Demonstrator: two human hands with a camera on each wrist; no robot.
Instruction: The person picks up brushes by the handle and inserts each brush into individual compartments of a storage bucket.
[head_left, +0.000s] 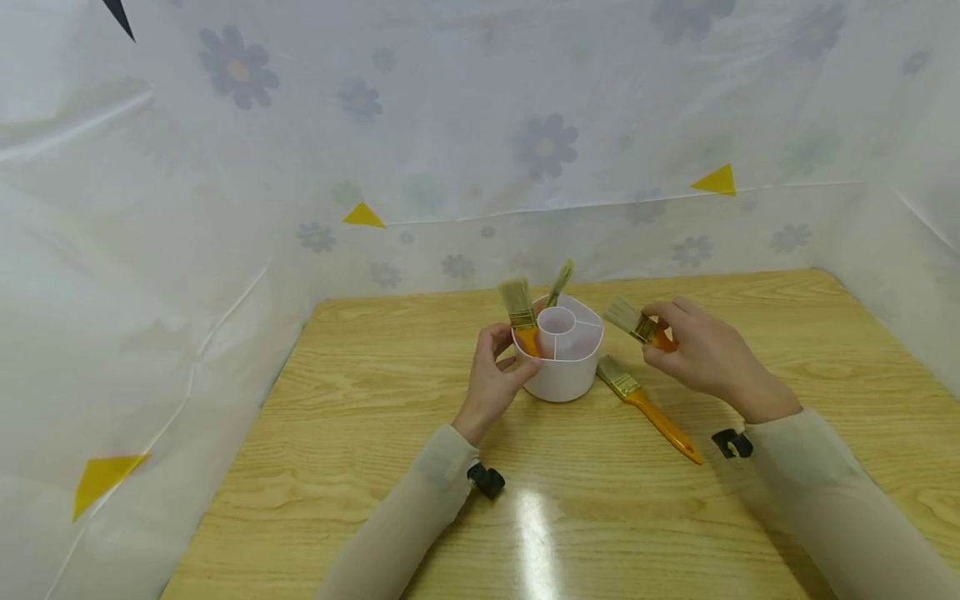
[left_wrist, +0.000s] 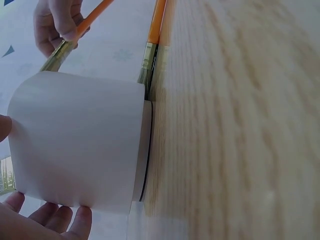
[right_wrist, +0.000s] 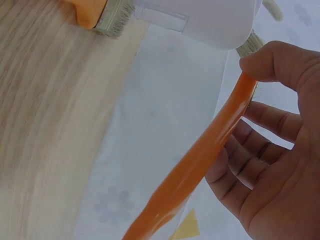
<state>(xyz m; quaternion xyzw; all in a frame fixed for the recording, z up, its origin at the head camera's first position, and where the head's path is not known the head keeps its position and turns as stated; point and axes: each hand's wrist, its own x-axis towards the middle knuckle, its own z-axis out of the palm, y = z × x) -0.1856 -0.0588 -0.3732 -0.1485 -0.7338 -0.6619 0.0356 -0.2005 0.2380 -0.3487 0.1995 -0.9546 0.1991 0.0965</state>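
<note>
A white round holder point(head_left: 564, 382) with several compartments stands upright on the table. My left hand point(head_left: 491, 379) grips its left side, thumb near the front rim and fingers point(left_wrist: 60, 217) along the far wall. Two paintbrushes stand in it bristles up: a wide one point(head_left: 516, 302) at the left and another brush point(head_left: 559, 282) at the back. Just right of the holder, my right hand point(head_left: 701, 354) pinches a third paintbrush point(right_wrist: 200, 150) near its metal band. That brush is raised off the table, its bristles pointing toward the holder and its orange handle toward the right wrist camera.
Another paintbrush point(head_left: 663, 425) with an orange handle lies on the wooden table point(head_left: 360, 500), bristles close to the holder's base. Behind the table hangs a pale flowered sheet point(head_left: 450, 125) with yellow triangles stuck on it.
</note>
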